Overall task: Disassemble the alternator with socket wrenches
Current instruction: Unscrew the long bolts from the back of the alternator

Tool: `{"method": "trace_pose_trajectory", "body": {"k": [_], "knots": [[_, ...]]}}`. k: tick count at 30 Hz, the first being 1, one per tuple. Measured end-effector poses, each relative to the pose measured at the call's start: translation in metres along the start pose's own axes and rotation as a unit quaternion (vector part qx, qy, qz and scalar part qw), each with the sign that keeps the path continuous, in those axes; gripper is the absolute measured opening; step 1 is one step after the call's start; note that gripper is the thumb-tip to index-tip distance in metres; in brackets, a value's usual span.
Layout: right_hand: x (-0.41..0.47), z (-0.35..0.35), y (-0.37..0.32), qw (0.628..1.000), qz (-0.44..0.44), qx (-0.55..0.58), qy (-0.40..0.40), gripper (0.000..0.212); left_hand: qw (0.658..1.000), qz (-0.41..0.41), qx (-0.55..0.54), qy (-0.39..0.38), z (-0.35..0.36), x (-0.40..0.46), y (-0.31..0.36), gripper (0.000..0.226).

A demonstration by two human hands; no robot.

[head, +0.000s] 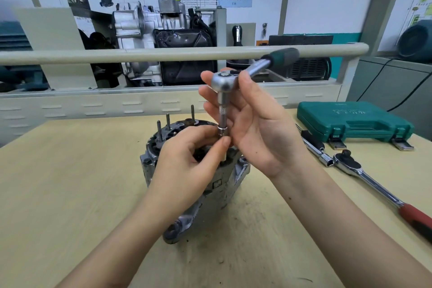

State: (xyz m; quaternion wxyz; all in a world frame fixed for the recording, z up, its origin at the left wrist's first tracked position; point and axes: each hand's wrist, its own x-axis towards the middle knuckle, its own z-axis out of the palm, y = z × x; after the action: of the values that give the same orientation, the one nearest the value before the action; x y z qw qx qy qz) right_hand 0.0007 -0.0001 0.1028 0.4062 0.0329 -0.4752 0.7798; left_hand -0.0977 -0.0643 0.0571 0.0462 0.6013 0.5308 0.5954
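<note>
A worn grey alternator (224, 182) stands on the wooden table (70, 194), with three studs sticking up from its top. Above it is a small ratchet wrench (224, 82) with a green-black handle pointing back right and an extension bar (222, 119) pointing down. My right hand (252, 121) wraps around the ratchet head and the extension. My left hand (191, 161) pinches the socket (223, 147) at the bar's lower end between thumb and fingers, just over the alternator's top. What lies under the socket is hidden by my fingers.
A closed green tool case (355, 121) lies at the right rear of the table. A long ratchet with a red handle (374, 184) and a second tool with a socket (315, 147) lie to the right. A beige rail (163, 54) and an engine display stand behind the table.
</note>
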Motion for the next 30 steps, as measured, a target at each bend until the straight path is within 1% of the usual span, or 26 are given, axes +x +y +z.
{"method": "trace_pose_trajectory", "body": {"k": [5,7,11,13,15,16,21,23,26,30], "knots": [[0.0011,-0.0017,0.0,0.999,-0.017,0.026,0.01,0.019,1.0,0.003,-0.002,0.016,0.0005,0.0,0.0007,0.006],[0.0005,-0.0017,-0.0002,0.999,-0.029,0.03,0.025,0.016,1.0,0.001,-0.002,0.027,0.0015,-0.0006,0.0009,0.005],[-0.0006,-0.0012,0.0002,0.999,-0.034,-0.017,0.023,0.021,1.0,0.006,0.006,0.016,-0.001,0.0006,0.0021,0.009],[-0.0005,0.0001,0.0006,0.999,-0.023,-0.046,0.018,0.03,1.0,0.012,-0.006,-0.001,-0.004,0.0018,0.005,0.011],[-0.0001,0.0011,-0.0006,0.998,-0.017,-0.057,0.014,0.041,0.999,0.021,-0.018,-0.018,-0.0067,0.0031,0.0077,0.017],[-0.0001,0.0016,-0.0018,0.998,-0.015,-0.059,0.01,0.043,0.999,0.026,-0.017,-0.023,-0.0073,0.0037,0.0085,0.019],[-0.0007,0.0021,-0.0055,0.998,-0.008,-0.06,0.002,0.036,1.0,0.029,-0.002,-0.01,-0.0078,0.0057,0.0088,0.018],[-0.0007,0.0013,-0.0043,0.999,-0.01,-0.049,0.012,0.032,0.999,0.037,0.012,0.001,-0.0072,0.0061,0.0092,0.021],[-0.0005,0.0001,-0.0026,0.998,-0.032,-0.039,0.036,0.021,0.999,0.043,0.022,0.016,-0.0055,0.0061,0.0094,0.022],[-0.0017,-0.0015,-0.0021,0.997,-0.053,-0.035,0.039,0.02,0.998,0.045,0.035,0.026,-0.0044,0.0059,0.0092,0.02]]}}
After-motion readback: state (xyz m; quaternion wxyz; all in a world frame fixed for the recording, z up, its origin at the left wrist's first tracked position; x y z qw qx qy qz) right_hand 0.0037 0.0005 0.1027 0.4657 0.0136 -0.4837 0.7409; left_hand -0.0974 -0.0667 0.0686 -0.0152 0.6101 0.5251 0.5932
